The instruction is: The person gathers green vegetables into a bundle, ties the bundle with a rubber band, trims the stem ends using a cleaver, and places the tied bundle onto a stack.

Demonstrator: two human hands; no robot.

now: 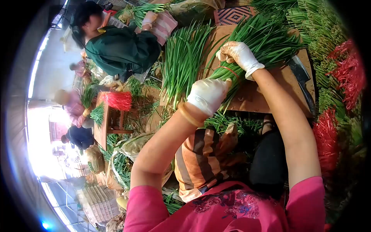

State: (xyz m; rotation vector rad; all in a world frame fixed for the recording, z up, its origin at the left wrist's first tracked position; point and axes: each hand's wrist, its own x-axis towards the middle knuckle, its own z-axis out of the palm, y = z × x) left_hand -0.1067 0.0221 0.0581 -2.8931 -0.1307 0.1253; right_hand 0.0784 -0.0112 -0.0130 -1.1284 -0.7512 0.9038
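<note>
A bunch of long green leaves, like garlic chives, lies across a brown board. A thin red tie loops over its lower end. My left hand, in a white glove, is closed around the bunch's lower end beside the tie. Just above the tie is my gloved right hand, its fingers curled in a pinch; what they hold is too small to make out. Left of it, a looser pile of chives rests at the board's edge. A broad-bladed knife lies on the board's right side.
Red tie strips hang on the right beside stacked green stems. A person in a dark green top sits at the upper left. Beyond is a small wooden table with red strips. Striped orange cloth covers my lap.
</note>
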